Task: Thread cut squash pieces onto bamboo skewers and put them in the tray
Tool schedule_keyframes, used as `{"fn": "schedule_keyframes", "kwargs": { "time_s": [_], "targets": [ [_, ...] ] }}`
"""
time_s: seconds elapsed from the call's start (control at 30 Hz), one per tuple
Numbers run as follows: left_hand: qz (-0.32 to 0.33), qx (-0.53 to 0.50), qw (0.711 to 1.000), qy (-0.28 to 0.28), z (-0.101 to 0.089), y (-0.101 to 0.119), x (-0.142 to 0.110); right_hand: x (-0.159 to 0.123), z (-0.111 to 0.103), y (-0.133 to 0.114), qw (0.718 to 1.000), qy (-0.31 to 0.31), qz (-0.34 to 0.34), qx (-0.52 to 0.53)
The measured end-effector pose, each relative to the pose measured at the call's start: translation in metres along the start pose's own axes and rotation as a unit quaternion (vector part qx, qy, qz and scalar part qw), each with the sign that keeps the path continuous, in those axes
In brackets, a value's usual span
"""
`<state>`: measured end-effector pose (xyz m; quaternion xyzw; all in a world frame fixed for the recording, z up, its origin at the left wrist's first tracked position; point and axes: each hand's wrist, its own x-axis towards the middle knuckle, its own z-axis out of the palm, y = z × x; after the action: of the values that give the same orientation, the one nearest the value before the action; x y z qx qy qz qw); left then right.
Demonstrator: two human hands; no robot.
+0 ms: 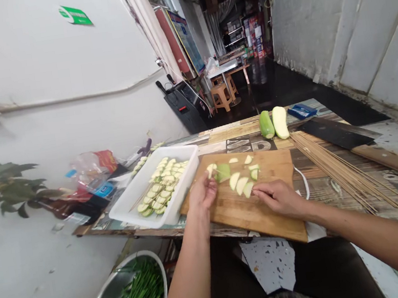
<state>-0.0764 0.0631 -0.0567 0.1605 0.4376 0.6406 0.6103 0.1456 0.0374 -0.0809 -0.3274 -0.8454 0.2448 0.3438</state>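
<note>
My left hand point(203, 191) is over the left part of the wooden cutting board point(227, 219). Its fingertips are closed on a pale zucchini slice point(212, 169), beside a blurred green piece point(223, 172). At the board's right side, my right hand point(278, 199) has thumb and fingers pinched at the edge of a half-round zucchini slice point(248, 189). Whether a skewer is in that pinch I cannot tell. Several more cut slices point(235, 180) lie on the board. To the left, a white plastic tray point(122, 214) holds rows of slices, with thin skewer ends showing.
Bamboo skewers point(335, 169) lie fanned out on the right, near a wooden-handled cleaver point(337, 132). A green zucchini point(265, 125), a pale peeled one point(280, 123) and a blue packet point(302, 111) sit at the back. Below left, a metal basin point(159, 265) holds long green leaves.
</note>
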Motion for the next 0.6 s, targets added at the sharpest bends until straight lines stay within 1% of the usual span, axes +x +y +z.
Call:
{"fn": "schedule_keyframes", "kwargs": {
  "time_s": [0.1,0.2,0.43,0.6],
  "targets": [
    [-0.040,-0.060,0.997,-0.006,-0.001,0.006,0.001,-0.001,0.002,0.001,0.999,-0.033,-0.023,-0.002],
    [-0.044,-0.074,0.996,0.007,0.000,0.008,0.001,0.000,0.002,0.003,0.999,-0.034,-0.018,-0.006],
    [0.013,-0.050,0.998,0.039,0.005,0.014,-0.003,0.000,0.003,0.006,0.999,-0.049,-0.010,-0.013],
    [0.032,-0.036,0.998,0.047,0.007,0.015,-0.005,0.000,0.002,0.004,0.998,-0.054,-0.001,-0.017]
  ]
}}
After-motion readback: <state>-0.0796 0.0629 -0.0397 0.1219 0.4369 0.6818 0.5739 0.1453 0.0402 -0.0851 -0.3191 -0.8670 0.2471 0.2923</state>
